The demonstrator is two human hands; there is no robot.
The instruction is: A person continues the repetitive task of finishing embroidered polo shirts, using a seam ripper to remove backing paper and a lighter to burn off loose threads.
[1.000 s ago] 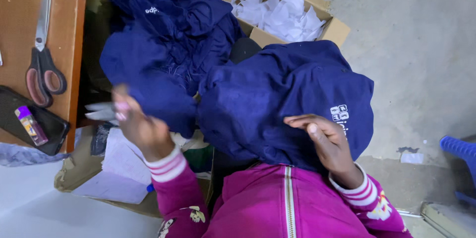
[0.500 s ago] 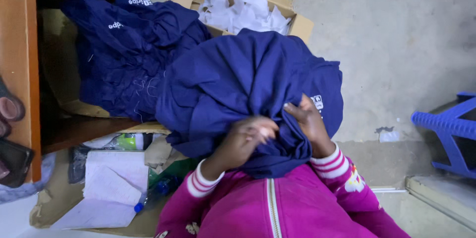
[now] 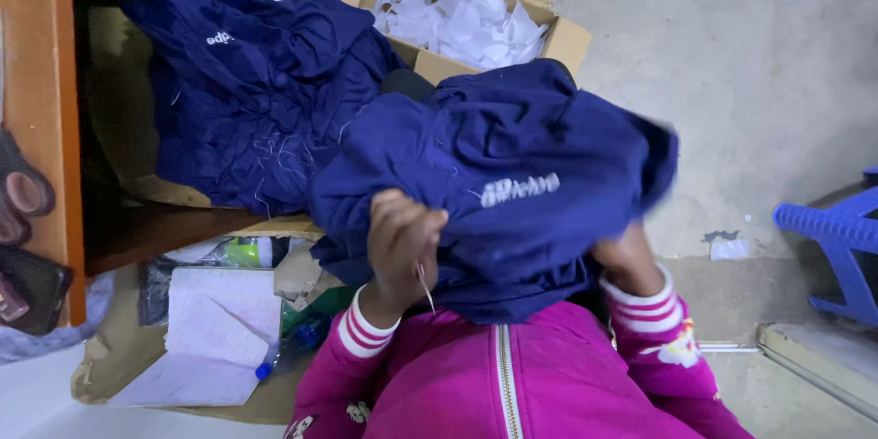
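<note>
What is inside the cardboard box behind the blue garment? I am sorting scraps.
The cardboard box holds a heap of white paper scraps. Its bottom and anything beneath the scraps are covered, and the navy garment held in front hides its near lower side.

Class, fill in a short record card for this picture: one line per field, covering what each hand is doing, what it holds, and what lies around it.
Left hand: fist closed on a fold of the navy garment, a pale thread hanging below it
Right hand: mostly hidden under the garment's edge; grip not visible
Sleeves: magenta jacket with striped cuffs
Behind: pile of navy garments; cardboard box of white scraps
Left side: wooden shelf edge; papers below
Right side: blue plastic stool
</note>
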